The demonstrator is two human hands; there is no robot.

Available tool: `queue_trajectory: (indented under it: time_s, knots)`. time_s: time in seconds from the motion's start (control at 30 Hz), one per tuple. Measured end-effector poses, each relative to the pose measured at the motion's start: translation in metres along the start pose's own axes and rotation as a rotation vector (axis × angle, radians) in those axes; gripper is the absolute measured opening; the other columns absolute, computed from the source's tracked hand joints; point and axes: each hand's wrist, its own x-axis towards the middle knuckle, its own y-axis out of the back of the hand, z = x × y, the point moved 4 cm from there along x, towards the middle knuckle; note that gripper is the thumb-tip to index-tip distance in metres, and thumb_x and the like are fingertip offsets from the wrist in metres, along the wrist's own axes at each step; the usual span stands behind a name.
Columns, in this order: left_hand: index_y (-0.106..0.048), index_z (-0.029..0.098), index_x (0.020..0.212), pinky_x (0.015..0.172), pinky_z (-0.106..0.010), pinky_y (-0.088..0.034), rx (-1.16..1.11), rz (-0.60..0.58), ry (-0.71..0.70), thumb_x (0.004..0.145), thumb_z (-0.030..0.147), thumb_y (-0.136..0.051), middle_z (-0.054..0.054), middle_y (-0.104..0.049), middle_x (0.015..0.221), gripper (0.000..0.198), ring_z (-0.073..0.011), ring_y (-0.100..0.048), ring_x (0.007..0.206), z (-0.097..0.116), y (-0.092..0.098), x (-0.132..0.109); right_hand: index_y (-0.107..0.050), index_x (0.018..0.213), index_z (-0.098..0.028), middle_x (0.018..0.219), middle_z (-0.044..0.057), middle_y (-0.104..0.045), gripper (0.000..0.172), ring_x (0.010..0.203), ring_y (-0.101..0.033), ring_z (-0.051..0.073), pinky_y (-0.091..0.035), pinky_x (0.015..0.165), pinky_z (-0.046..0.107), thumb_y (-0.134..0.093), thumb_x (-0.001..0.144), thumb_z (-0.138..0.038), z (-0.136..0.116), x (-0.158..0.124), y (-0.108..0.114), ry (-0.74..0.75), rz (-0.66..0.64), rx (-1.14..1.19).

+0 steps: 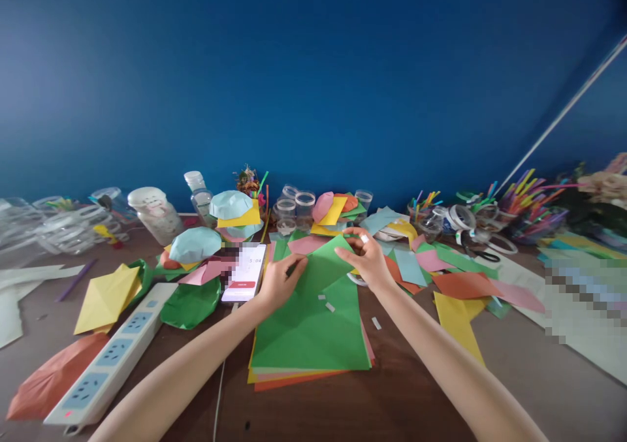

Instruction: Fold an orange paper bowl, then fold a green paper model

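Observation:
A green paper sheet (pixel 311 324) lies on a stack of coloured paper (pixel 298 378), its upper part lifted into a fold (pixel 323 267). My left hand (pixel 280 282) pinches the fold's left side. My right hand (pixel 365 258) holds its upper right edge, with something small and white on one finger. Several small white paper scraps (pixel 329 307) rest on the green sheet. A smartphone (pixel 243 273) lies just left of my left hand, its lit screen showing a timer-like readout and a red button.
A white power strip (pixel 112 350) lies at the left among folded paper shapes. Scissors (pixel 482 255), clear plastic cups (pixel 296 210), tape rolls (pixel 460 217) and coloured straws (pixel 531 200) line the back of the brown table (pixel 406 409). Paper scraps spread to the right.

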Motion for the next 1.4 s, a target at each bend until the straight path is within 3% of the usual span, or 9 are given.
queue_trajectory:
  time_s: [0.2,0.4,0.6,0.67,0.83,1.0,1.17,1.4]
  knots:
    - [-0.056,0.019,0.092,0.04,-0.017,-0.035,-0.097,0.004,0.147,0.088,0.04,-0.041,0.006,-0.05,0.056,0.026,-0.0073,-0.051,0.039,-0.009,-0.007,-0.003,-0.051,0.097,-0.022,0.07,-0.002,-0.062,0.048,0.058,-0.06,0.013,-0.046,0.051,0.024,-0.076,0.058,-0.034,-0.001,-0.008,-0.009,-0.144,-0.014,0.146]
    - [-0.053,0.017,0.08,0.044,-0.017,-0.047,-0.307,-0.015,0.176,0.085,0.041,-0.045,0.005,-0.044,0.059,0.026,-0.0092,-0.057,0.049,-0.014,-0.015,-0.002,-0.05,0.093,-0.022,0.067,-0.005,-0.058,0.043,0.053,-0.054,0.009,-0.042,0.047,0.019,-0.075,0.06,-0.033,0.001,-0.012,-0.011,-0.148,0.119,0.257]
    - [-0.054,0.015,0.086,0.054,-0.023,-0.055,-0.456,-0.037,0.211,0.084,0.045,-0.046,0.002,-0.05,0.067,0.031,-0.0108,-0.059,0.056,-0.015,-0.018,-0.001,-0.055,0.098,-0.019,0.085,0.004,-0.066,0.044,0.075,-0.062,0.017,-0.051,0.067,0.029,-0.073,0.063,-0.038,0.0,-0.012,-0.021,-0.071,-0.11,0.167]
    - [-0.055,0.015,0.084,0.054,-0.022,-0.054,-0.426,-0.045,0.199,0.085,0.045,-0.045,0.003,-0.05,0.063,0.032,-0.0107,-0.058,0.056,-0.012,-0.019,-0.002,-0.057,0.097,-0.019,0.088,0.004,-0.067,0.043,0.079,-0.062,0.019,-0.051,0.072,0.032,-0.074,0.062,-0.037,0.002,-0.013,-0.022,-0.07,-0.124,0.116]
    - [-0.053,0.017,0.068,0.047,-0.017,-0.039,-0.121,-0.081,0.118,0.089,0.043,-0.037,0.004,-0.044,0.05,0.037,-0.0102,-0.054,0.049,-0.002,-0.015,-0.005,-0.063,0.085,-0.017,0.08,0.004,-0.069,0.032,0.073,-0.064,0.021,-0.052,0.068,0.033,-0.073,0.062,-0.038,0.006,-0.016,-0.018,-0.101,0.007,-0.064]
    - [-0.054,0.017,0.064,0.049,-0.019,-0.028,0.146,-0.127,0.011,0.091,0.037,-0.034,0.003,-0.048,0.051,0.039,-0.009,-0.046,0.048,0.007,-0.008,-0.002,-0.065,0.079,-0.016,0.083,0.005,-0.07,0.024,0.076,-0.065,0.021,-0.051,0.071,0.032,-0.068,0.066,-0.036,-0.005,-0.014,-0.017,-0.008,-0.032,-0.191]
    - [-0.061,0.018,0.084,0.051,-0.019,-0.03,0.09,-0.069,0.01,0.088,0.033,-0.04,0.001,-0.061,0.071,0.026,-0.0079,-0.046,0.051,0.007,-0.002,0.001,-0.065,0.086,-0.018,0.078,0.004,-0.07,0.028,0.07,-0.065,0.021,-0.052,0.066,0.031,-0.069,0.065,-0.036,-0.009,-0.017,-0.018,0.026,-0.016,-0.258]
    - [-0.062,0.015,0.075,0.046,-0.019,-0.027,0.027,-0.065,0.033,0.084,0.03,-0.044,0.002,-0.057,0.06,0.024,-0.0066,-0.039,0.044,0.007,-0.003,0.001,-0.064,0.088,-0.019,0.076,0.003,-0.07,0.03,0.067,-0.065,0.02,-0.052,0.061,0.029,-0.07,0.065,-0.037,-0.007,-0.022,-0.021,0.003,-0.038,-0.237]
